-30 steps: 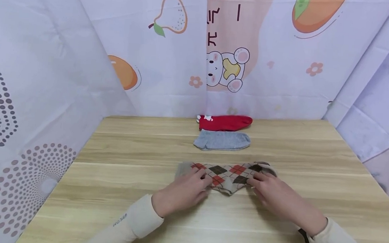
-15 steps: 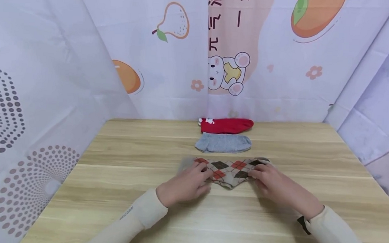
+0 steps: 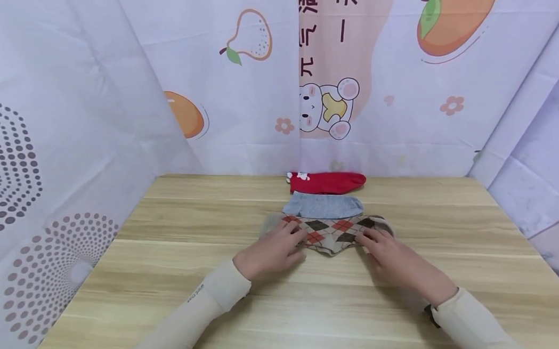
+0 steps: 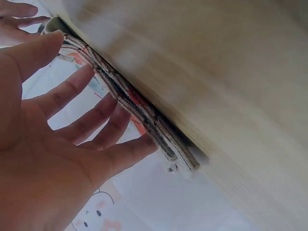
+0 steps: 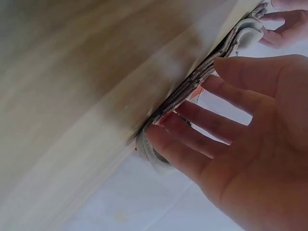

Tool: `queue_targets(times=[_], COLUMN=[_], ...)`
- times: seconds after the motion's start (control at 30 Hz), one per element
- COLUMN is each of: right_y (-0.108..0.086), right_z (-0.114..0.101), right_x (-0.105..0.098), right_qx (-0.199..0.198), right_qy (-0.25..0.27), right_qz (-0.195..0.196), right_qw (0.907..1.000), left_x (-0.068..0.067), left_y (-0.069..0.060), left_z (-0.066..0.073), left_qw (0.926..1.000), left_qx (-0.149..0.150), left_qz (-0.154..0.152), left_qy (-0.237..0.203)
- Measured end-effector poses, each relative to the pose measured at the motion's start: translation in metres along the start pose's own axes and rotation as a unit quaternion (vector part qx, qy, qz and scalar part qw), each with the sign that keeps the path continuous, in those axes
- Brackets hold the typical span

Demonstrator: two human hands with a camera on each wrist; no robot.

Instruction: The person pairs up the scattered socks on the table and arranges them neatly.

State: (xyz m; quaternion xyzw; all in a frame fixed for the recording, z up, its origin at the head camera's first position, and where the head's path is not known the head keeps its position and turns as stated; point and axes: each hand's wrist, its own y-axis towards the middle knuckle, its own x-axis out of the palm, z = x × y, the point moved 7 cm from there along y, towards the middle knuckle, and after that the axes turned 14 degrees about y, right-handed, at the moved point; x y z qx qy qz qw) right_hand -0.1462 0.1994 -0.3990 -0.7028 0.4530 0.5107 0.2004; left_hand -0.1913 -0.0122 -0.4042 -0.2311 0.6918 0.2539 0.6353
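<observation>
A pair of argyle socks (image 3: 327, 235), beige with red and dark diamonds, lies flat on the wooden table. Layered edges of the argyle socks (image 4: 137, 103) show in the left wrist view. My left hand (image 3: 277, 249) rests its fairly straight fingertips on their left part, the thumb by the near edge. On the right part, my right hand (image 3: 392, 256) presses with extended fingers; in the right wrist view, this right hand (image 5: 255, 130) has its thumb at the socks' edge. Just behind, touching or nearly so, lie grey socks (image 3: 325, 205). Red socks (image 3: 329, 183) with a white figure lie behind those.
The wooden table (image 3: 309, 315) reaches back to a white curtain (image 3: 245, 103) printed with fruit and a cartoon animal. Dotted white cloth (image 3: 63, 172) hangs along the left side, and pale cloth (image 3: 546, 137) along the right.
Both hands have slid the argyle socks away from me across the table, up to the grey socks. The grey and red socks stay in place; the head view has shifted slightly.
</observation>
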Motion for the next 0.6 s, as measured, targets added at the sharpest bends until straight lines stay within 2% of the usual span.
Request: queue_targets(times=[0.17,0.33,0.47,0.6], right_y=[0.002,-0.005,-0.019,-0.03], right_z=[0.002,-0.007,-0.015,-0.017], right_x=[0.0,-0.007,-0.018,-0.026], right_qx=[-0.011,-0.057,-0.082,-0.081], right_qy=[-0.003,-0.008,-0.026,-0.063], right_qz=[-0.003,0.045,0.102,0.14], right_qw=[0.9999,0.9973,0.991,0.9848], left_x=[0.002,-0.002,-0.014,-0.031], left_y=[-0.001,-0.017,-0.037,-0.055], left_z=[-0.005,-0.002,-0.001,-0.002], left_qw=[1.0,0.9996,0.9955,0.9832], left_qx=[-0.003,-0.005,-0.006,-0.01], left_qz=[-0.005,0.016,0.083,0.16], left_qy=[0.003,0.023,0.046,0.088])
